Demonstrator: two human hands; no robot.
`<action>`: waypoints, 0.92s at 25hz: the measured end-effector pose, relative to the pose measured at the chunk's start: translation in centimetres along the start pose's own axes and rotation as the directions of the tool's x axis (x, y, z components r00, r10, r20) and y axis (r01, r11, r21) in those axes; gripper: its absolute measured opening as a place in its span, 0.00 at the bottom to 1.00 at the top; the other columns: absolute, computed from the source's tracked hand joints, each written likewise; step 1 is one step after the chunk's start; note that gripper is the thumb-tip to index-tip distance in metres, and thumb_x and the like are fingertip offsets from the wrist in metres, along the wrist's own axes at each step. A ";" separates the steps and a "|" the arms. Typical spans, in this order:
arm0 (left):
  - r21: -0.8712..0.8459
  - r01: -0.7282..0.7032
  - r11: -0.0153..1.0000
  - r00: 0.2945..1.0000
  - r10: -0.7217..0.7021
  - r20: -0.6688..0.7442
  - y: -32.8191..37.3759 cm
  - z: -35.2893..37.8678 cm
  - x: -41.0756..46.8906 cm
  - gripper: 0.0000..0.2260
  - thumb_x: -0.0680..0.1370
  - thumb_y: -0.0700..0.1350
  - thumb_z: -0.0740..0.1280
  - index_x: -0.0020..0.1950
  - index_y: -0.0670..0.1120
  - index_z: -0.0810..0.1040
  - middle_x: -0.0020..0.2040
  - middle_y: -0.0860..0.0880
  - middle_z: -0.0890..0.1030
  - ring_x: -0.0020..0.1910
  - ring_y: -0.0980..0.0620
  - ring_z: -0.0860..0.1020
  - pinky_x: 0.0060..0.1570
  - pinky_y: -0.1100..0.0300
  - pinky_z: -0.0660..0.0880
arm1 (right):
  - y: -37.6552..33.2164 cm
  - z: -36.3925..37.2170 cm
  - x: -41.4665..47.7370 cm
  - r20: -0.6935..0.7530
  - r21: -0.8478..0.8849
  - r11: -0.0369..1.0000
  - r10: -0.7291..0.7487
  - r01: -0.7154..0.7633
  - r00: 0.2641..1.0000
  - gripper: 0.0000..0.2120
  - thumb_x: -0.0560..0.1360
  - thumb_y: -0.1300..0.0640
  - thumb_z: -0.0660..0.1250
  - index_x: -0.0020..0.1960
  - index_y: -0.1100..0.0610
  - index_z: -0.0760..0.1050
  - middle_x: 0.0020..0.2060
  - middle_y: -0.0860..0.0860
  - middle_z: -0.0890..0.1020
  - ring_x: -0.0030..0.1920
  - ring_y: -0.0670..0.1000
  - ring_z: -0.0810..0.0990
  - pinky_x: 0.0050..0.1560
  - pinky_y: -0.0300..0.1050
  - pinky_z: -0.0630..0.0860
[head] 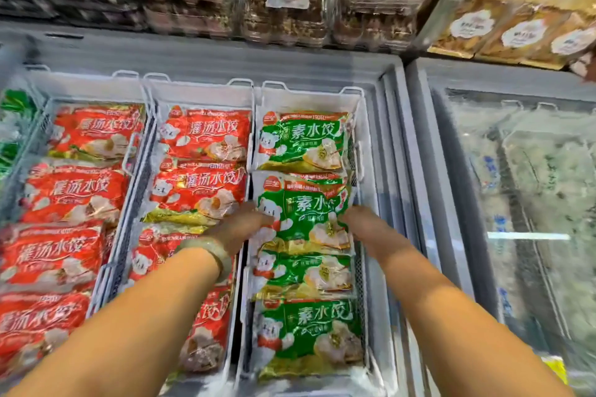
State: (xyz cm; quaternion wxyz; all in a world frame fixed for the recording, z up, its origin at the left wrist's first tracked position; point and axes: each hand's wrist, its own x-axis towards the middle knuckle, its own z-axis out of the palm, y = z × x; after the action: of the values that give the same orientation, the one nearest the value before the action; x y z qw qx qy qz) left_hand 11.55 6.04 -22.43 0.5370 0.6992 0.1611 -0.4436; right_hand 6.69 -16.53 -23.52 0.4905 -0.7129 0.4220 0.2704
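The left hand point(240, 227) pinches the left edge of the green dumpling bag point(303, 213). The right hand point(359, 224) meets the right edge; its fingers are hidden, so its closure cannot be told. The bag lies 2nd from the far end of the right wire basket point(360, 274). Expect hard frozen contents in slick, crinkly film: moderately heavy and frost-slippery. Grip both side edges. Egg cartons point(287, 6) are stacked beyond.

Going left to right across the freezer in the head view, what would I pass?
Green packets at the left edge → first basket of red dumpling bags → second basket of red dumpling bags → basket of green dumpling bags, where left hand and right hand hold one green bag → closed glass-lidded freezer.
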 end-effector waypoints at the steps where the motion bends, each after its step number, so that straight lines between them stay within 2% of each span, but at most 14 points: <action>1: 0.007 -0.031 0.999 0.999 0.031 0.022 1.2 0.3 0.2 0.18 0.76 0.35 0.66 0.65 0.44 0.71 0.65 0.50 0.74 0.63 0.50 0.74 0.57 0.58 0.71 | -0.7 -0.4 0.7 -0.007 -0.013 0.998 -0.060 0.059 0.998 0.14 0.77 0.62 0.62 0.62 0.60 0.71 0.57 0.55 0.77 0.52 0.52 0.78 0.56 0.47 0.74; 2: 0.009 -0.059 0.998 0.998 0.059 0.020 2.2 0.5 0.4 0.21 0.77 0.34 0.64 0.69 0.46 0.68 0.69 0.53 0.70 0.66 0.51 0.70 0.60 0.58 0.68 | -1.5 -0.7 0.8 -0.019 0.037 0.994 -0.104 0.105 0.994 0.18 0.77 0.64 0.61 0.67 0.60 0.69 0.62 0.55 0.76 0.61 0.54 0.76 0.62 0.47 0.71; 3: 0.032 -0.085 0.996 0.996 0.085 -0.006 3.1 0.5 0.7 0.24 0.78 0.35 0.63 0.73 0.49 0.64 0.73 0.54 0.65 0.70 0.51 0.66 0.61 0.58 0.65 | -2.0 -1.0 0.8 -0.037 0.097 0.984 -0.147 0.150 0.988 0.20 0.78 0.66 0.59 0.69 0.61 0.67 0.62 0.54 0.75 0.65 0.55 0.73 0.62 0.46 0.69; 5: 0.092 -0.065 0.994 0.993 0.074 -0.096 3.5 0.5 1.5 0.25 0.79 0.40 0.62 0.76 0.49 0.61 0.76 0.51 0.61 0.73 0.48 0.63 0.58 0.58 0.64 | -2.3 -1.2 0.2 -0.020 0.132 0.976 -0.171 0.172 0.985 0.17 0.78 0.64 0.59 0.67 0.61 0.70 0.60 0.52 0.75 0.63 0.54 0.73 0.62 0.45 0.68; 7: 0.159 -0.014 0.987 0.990 0.036 -0.140 2.7 0.6 1.4 0.19 0.80 0.41 0.61 0.71 0.44 0.68 0.73 0.45 0.67 0.66 0.47 0.70 0.56 0.58 0.66 | -1.1 -0.9 -0.5 0.049 0.109 0.987 -0.128 0.122 0.991 0.13 0.79 0.61 0.59 0.62 0.59 0.72 0.60 0.54 0.76 0.62 0.55 0.74 0.66 0.51 0.69; 9: 0.180 0.057 0.982 0.993 -0.038 -0.109 1.6 1.1 0.4 0.12 0.80 0.40 0.60 0.62 0.42 0.74 0.64 0.41 0.75 0.55 0.48 0.74 0.53 0.56 0.70 | 0.8 -0.4 -1.6 0.093 0.143 0.989 -0.057 0.043 0.994 0.15 0.79 0.59 0.59 0.65 0.60 0.71 0.58 0.54 0.78 0.59 0.54 0.77 0.65 0.52 0.72; 11: 0.178 0.096 0.979 0.995 -0.089 -0.048 0.2 1.4 -1.3 0.14 0.80 0.41 0.59 0.65 0.41 0.73 0.59 0.42 0.78 0.53 0.47 0.75 0.51 0.55 0.72 | 3.2 0.2 -3.1 0.122 0.213 0.976 0.009 -0.035 0.992 0.15 0.80 0.58 0.58 0.65 0.61 0.70 0.55 0.55 0.79 0.58 0.56 0.78 0.64 0.54 0.72; 13: 0.207 0.105 0.973 0.994 -0.102 -0.028 -1.1 1.4 -2.5 0.15 0.80 0.40 0.60 0.67 0.43 0.72 0.61 0.42 0.77 0.58 0.46 0.76 0.57 0.52 0.72 | 5.6 0.9 -4.9 0.143 0.247 0.963 0.077 -0.111 0.987 0.12 0.81 0.58 0.57 0.62 0.60 0.70 0.52 0.55 0.79 0.52 0.55 0.79 0.57 0.52 0.77; 15: 0.233 0.087 0.969 0.996 -0.085 -0.016 -1.9 1.4 -4.1 0.15 0.80 0.40 0.59 0.67 0.44 0.72 0.61 0.44 0.78 0.58 0.46 0.77 0.59 0.51 0.73 | 8.1 1.4 -7.5 0.140 0.256 0.954 0.121 -0.154 0.983 0.11 0.81 0.57 0.57 0.61 0.59 0.72 0.50 0.54 0.79 0.48 0.52 0.78 0.43 0.43 0.76; 17: 0.236 0.071 0.969 0.997 -0.072 -0.003 -2.3 1.4 -5.3 0.16 0.81 0.38 0.58 0.68 0.43 0.71 0.58 0.44 0.76 0.52 0.49 0.76 0.47 0.58 0.74 | 10.2 1.9 -9.8 0.128 0.301 0.939 0.136 -0.169 0.982 0.10 0.80 0.56 0.58 0.58 0.58 0.73 0.51 0.56 0.80 0.48 0.53 0.79 0.44 0.43 0.75; 19: 0.302 0.022 0.953 0.998 -0.038 0.047 -2.7 1.5 -6.9 0.15 0.81 0.36 0.56 0.67 0.40 0.70 0.59 0.44 0.75 0.53 0.50 0.73 0.43 0.62 0.71 | 12.1 2.1 -11.9 0.081 0.352 0.924 0.126 -0.147 0.989 0.06 0.80 0.58 0.60 0.52 0.57 0.75 0.54 0.60 0.82 0.53 0.57 0.81 0.53 0.49 0.77; 20: 0.311 0.002 0.950 0.998 -0.022 0.060 -2.8 1.7 -7.5 0.13 0.81 0.36 0.56 0.64 0.41 0.72 0.58 0.43 0.76 0.53 0.50 0.73 0.45 0.61 0.71 | 12.7 2.0 -12.7 0.052 0.375 0.919 0.113 -0.124 0.992 0.05 0.79 0.59 0.61 0.49 0.56 0.75 0.55 0.61 0.81 0.52 0.58 0.81 0.52 0.50 0.78; 21: 0.319 -0.006 0.948 0.997 -0.017 0.069 -2.9 2.0 -8.4 0.10 0.81 0.37 0.57 0.58 0.42 0.74 0.53 0.43 0.77 0.50 0.50 0.74 0.48 0.59 0.70 | 13.4 2.1 -13.8 0.013 0.413 0.906 0.101 -0.097 0.995 0.04 0.79 0.59 0.61 0.48 0.56 0.75 0.52 0.61 0.82 0.47 0.56 0.81 0.45 0.47 0.79; 23: 0.354 -0.035 0.935 0.994 -0.004 0.110 -3.3 3.2 -10.6 0.08 0.80 0.37 0.58 0.44 0.45 0.73 0.42 0.46 0.76 0.39 0.51 0.73 0.43 0.59 0.69 | 15.6 2.2 -16.7 -0.066 0.473 0.881 0.072 -0.032 0.995 0.04 0.78 0.60 0.61 0.49 0.56 0.74 0.44 0.56 0.82 0.37 0.50 0.78 0.31 0.38 0.73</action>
State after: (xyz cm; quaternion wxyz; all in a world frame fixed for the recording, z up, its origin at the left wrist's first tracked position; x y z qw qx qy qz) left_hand 1.91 7.08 -16.11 0.4135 0.7607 0.0433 -0.4985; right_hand -15.02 -11.42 -18.34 0.6238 -0.5712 0.5138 0.1435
